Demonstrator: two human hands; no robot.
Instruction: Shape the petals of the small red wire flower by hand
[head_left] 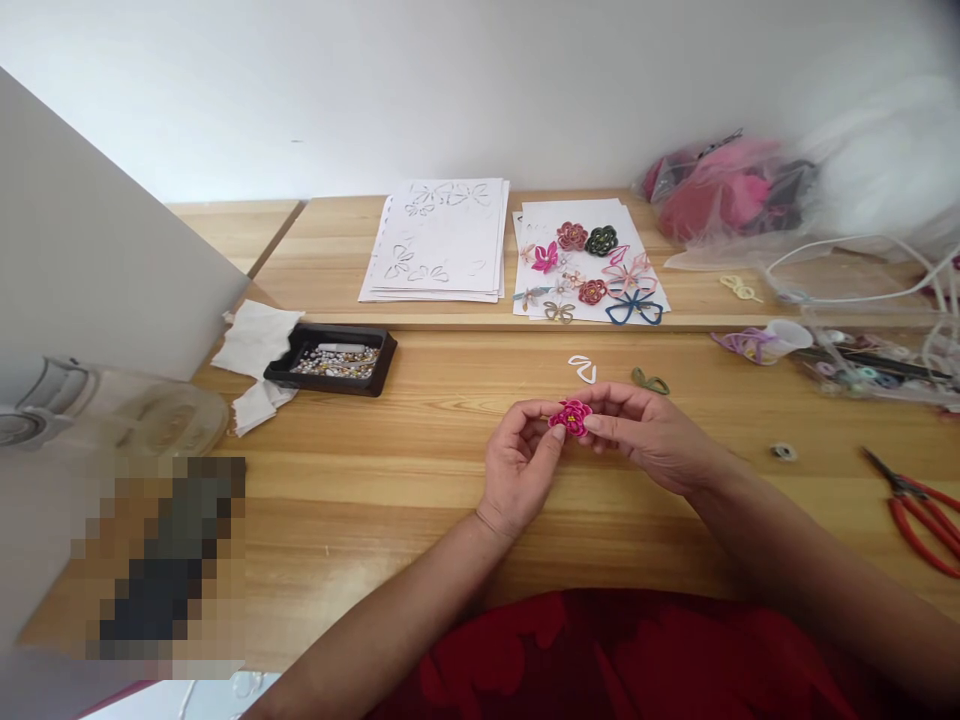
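Observation:
Between my two hands is a small magenta craft flower with a yellow centre. My left hand pinches its left edge between thumb and fingers. From the other side, my right hand grips the right edge, its thumb lying on the petals. Just beyond my fingers lie white loop-shaped pieces and an olive-green looped piece. Farther back, finished-looking flowers and butterfly shapes, among them a dark green flower and a blue butterfly shape, rest on white paper.
A black tray of beads stands at the left beside white cloth. Sketched sheets lie on the raised back ledge. Red-handled scissors, a small spool, a white cup and plastic bags are at the right.

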